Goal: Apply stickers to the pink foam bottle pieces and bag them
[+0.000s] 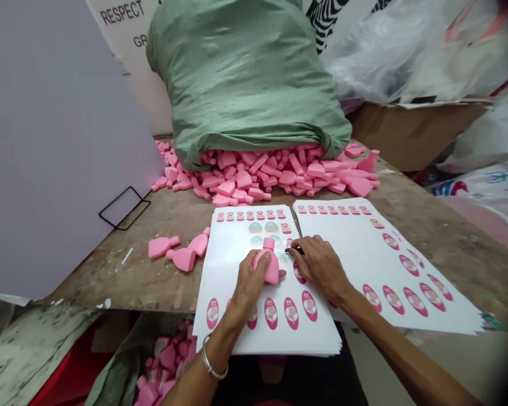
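My left hand [248, 283] is closed around a small pink bottle-shaped piece [272, 272], held with its neck pointing away from me. Just to the right, my right hand [320, 266] pinches a thin dark tool [295, 250]; its exact kind is too small to make out. Both hands are over the left stack of sticker sheets [226, 259], which carries pink oval, pale green round and small label stickers. My fingers and the pink bottle cover part of the sheet. A second stack of sticker sheets [342, 248] lies to its right.
A green sack [245, 79] spills a heap of pink bottles [241, 180] at the table's [152, 293] back. Three loose bottles [182, 258] lie left of the sheets. A black wire stand [125, 208] adjoins the grey panel [59, 141]. More bottles [167, 358] fill a sack below the edge.
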### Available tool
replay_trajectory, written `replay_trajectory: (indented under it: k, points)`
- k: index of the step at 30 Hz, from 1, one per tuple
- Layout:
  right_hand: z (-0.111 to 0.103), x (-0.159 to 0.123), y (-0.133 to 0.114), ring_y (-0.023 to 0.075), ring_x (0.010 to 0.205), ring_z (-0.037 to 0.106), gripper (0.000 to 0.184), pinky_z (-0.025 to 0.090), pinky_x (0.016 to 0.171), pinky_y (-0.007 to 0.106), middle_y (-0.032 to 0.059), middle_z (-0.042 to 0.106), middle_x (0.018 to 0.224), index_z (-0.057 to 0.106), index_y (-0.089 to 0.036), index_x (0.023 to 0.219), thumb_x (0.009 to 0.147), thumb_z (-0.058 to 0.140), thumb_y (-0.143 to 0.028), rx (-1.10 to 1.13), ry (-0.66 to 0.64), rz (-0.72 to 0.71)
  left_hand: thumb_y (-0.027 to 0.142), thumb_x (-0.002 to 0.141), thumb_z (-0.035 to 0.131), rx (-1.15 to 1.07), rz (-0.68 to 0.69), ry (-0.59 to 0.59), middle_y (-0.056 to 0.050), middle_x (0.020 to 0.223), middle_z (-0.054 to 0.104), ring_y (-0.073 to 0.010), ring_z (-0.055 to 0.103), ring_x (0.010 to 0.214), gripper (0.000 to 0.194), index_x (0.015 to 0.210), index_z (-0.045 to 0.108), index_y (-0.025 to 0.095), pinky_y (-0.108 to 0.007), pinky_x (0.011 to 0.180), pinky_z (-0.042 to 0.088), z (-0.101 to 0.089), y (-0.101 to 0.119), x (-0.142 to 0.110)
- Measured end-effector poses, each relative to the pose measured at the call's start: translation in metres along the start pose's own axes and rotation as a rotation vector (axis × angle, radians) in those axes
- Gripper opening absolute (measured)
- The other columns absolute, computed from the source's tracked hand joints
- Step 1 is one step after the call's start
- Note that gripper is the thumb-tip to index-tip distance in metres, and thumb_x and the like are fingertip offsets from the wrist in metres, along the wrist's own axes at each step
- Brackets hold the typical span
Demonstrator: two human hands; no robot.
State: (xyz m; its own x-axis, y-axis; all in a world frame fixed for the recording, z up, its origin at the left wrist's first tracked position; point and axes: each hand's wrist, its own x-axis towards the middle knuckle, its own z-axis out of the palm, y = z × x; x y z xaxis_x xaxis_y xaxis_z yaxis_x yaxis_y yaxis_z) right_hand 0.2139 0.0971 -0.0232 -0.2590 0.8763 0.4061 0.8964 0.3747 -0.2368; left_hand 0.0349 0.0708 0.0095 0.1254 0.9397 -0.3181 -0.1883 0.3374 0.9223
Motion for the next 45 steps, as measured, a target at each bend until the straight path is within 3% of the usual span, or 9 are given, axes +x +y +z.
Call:
replay_trajectory:
  k: [6,15,20,25,29,32,37,45]
  points:
    - [0.005,0.001,0.003,0.0187,0.074,0.051,0.019,0.035,0.070,0.032,0.0063,0.062,0.077,0.058,-0.018,0.082,0.092,0.047,-0.029,0.018,-0.002,-0.028,0.052,0.086,0.052,0.026,0.052,-0.029,-0.007,0.084,0.063,-0.0228,0.071,0.076,0.040,0.102,0.053,0.016,-0.028,0.064,0.053,0.002,-0.007,0.002]
    - [0.002,-0.002,0.002,0.0192,0.074,0.052,0.017,0.037,0.068,0.032,0.0043,0.063,0.076,0.056,-0.021,0.080,0.091,0.046,-0.030,0.154,-0.059,0.042,0.054,0.085,0.051,0.027,0.075,-0.048,-0.006,0.088,0.061,-0.0214,0.070,0.072,0.043,0.105,0.053,0.016,-0.027,0.060,0.053,0.001,-0.009,0.003]
    - [0.007,-0.001,-0.004,0.0204,0.075,0.054,0.015,0.041,0.068,0.033,0.0056,0.065,0.081,0.057,-0.022,0.083,0.086,0.054,-0.036,0.157,-0.003,0.132,0.054,0.085,0.052,0.036,0.068,-0.045,-0.006,0.085,0.062,-0.0210,0.070,0.071,0.044,0.105,0.053,0.016,-0.029,0.062,0.054,0.001,-0.007,0.001]
    - [-0.005,0.000,-0.011,0.0202,0.073,0.054,0.019,0.041,0.066,0.033,0.0061,0.065,0.075,0.057,-0.021,0.076,0.084,0.057,-0.038,0.193,0.065,0.084,0.053,0.086,0.051,-0.017,0.074,-0.027,-0.004,0.077,0.062,-0.0190,0.069,0.067,0.044,0.108,0.051,0.014,-0.032,0.065,0.056,0.000,-0.010,0.003]
    - [-0.029,0.002,-0.016,0.0165,0.065,0.054,0.026,0.044,0.062,0.030,0.0023,0.061,0.069,0.057,-0.021,0.075,0.080,0.062,-0.045,0.496,0.135,0.328,0.056,0.086,0.050,-0.130,0.095,0.038,-0.005,0.076,0.063,-0.0180,0.067,0.065,0.048,0.107,0.053,0.013,-0.033,0.063,0.057,-0.001,-0.013,0.002]
    - [-0.041,0.004,-0.026,0.0135,0.058,0.052,0.029,0.042,0.055,0.027,0.0006,0.062,0.068,0.065,-0.020,0.083,0.080,0.061,-0.048,0.676,0.067,0.443,0.059,0.086,0.046,-0.299,0.051,0.046,-0.008,0.079,0.064,-0.0190,0.066,0.068,0.054,0.103,0.057,0.009,-0.035,0.063,0.058,0.001,-0.009,-0.003]
    - [-0.041,0.005,-0.050,0.0177,0.073,0.060,0.027,0.047,0.065,0.029,0.0046,0.070,0.085,0.073,-0.020,0.087,0.081,0.062,-0.045,0.763,-0.004,0.329,0.057,0.089,0.043,-0.440,-0.002,-0.008,-0.013,0.092,0.068,-0.0207,0.067,0.072,0.056,0.106,0.063,0.007,-0.038,0.065,0.059,0.003,0.004,-0.014]
    - [-0.039,0.008,-0.060,0.0201,0.079,0.063,0.025,0.050,0.072,0.034,0.0050,0.071,0.085,0.073,-0.022,0.086,0.081,0.062,-0.044,0.767,-0.020,0.283,0.058,0.088,0.044,-0.473,0.025,-0.031,-0.011,0.091,0.070,-0.0205,0.068,0.074,0.055,0.110,0.062,0.011,-0.038,0.069,0.059,-0.003,0.005,-0.020]
